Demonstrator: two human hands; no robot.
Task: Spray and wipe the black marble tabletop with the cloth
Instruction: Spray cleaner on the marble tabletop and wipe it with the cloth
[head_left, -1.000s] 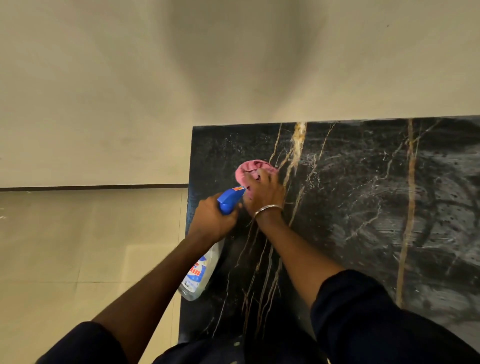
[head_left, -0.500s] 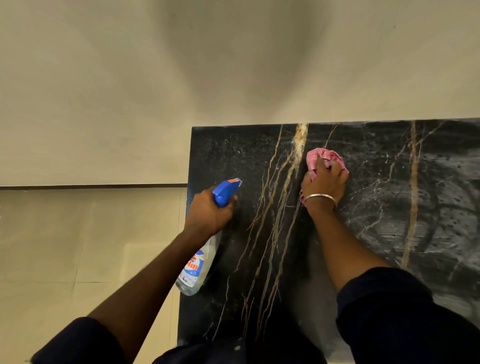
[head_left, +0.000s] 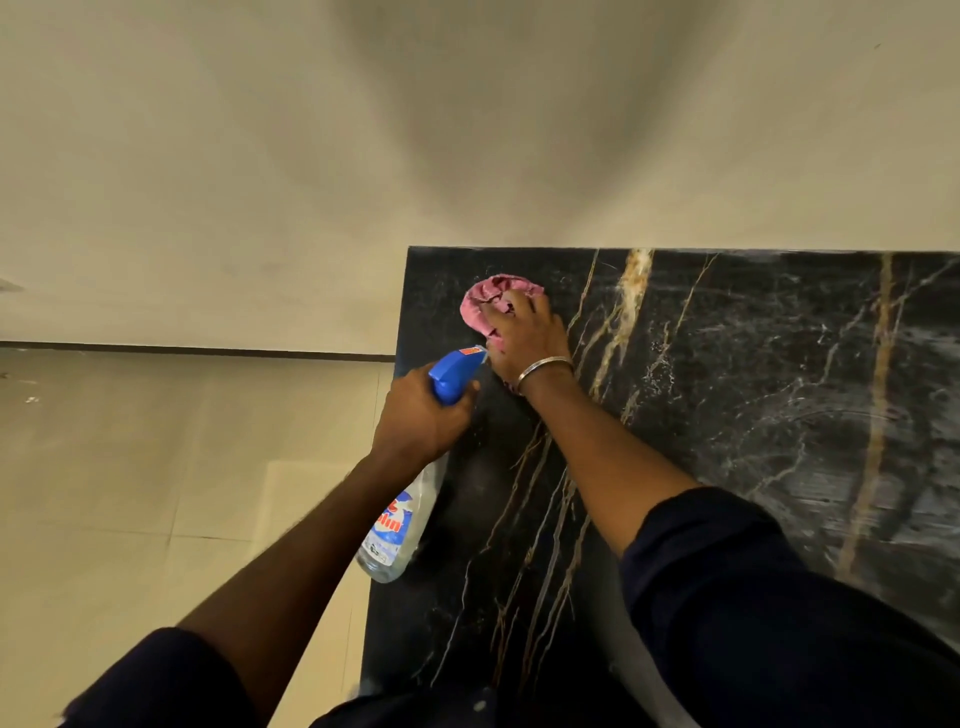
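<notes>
spray bottle nozzle toward cloth, base nearward

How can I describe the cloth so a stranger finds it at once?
Start at the black marble tabletop with gold veins, and go to its far left corner. There the right hand grips a crumpled cloth against the marble. It is the only pink, soft thing; the nearby spray bottle is blue and clear.

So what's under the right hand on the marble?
A bunched pink cloth, which the right hand presses onto the black marble tabletop near its far left corner. Cloth shows beyond the hand and by the wrist; its middle and the marble beneath are covered.
</notes>
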